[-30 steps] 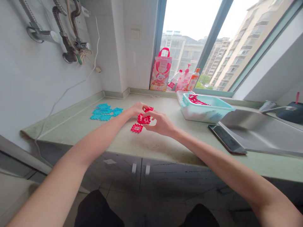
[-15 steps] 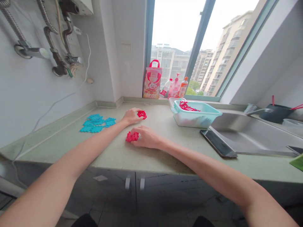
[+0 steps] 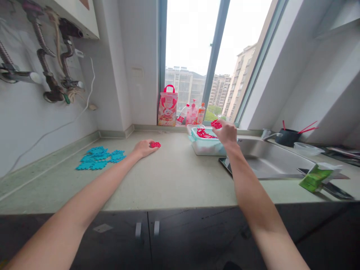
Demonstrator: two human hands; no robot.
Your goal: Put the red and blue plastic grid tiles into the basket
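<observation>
My left hand point(image 3: 144, 148) rests on the counter, its fingers closed on a small red openwork piece point(image 3: 155, 144) with a jagged edge. Another red piece point(image 3: 216, 124) is pinched in my right hand point(image 3: 227, 133), raised over the right part of a light turquoise plastic tub point(image 3: 205, 147). Several red pieces point(image 3: 204, 133) show inside the tub. To the left of my left hand lie flat turquoise pieces point(image 3: 95, 157) with notched edges, spread in a loose, overlapping group.
A phone point(image 3: 225, 165) lies partly behind my right arm, beside the steel sink point(image 3: 270, 159). A green packet point(image 3: 315, 178) stands right of the sink. On the windowsill are a pink bag point(image 3: 167, 108) and several bottles point(image 3: 192, 114). The counter's front edge runs above dark cabinets.
My right hand has lifted its red piece off the counter and carried it right, over the tub. My left hand still holds its piece on the counter. The view has turned right.
</observation>
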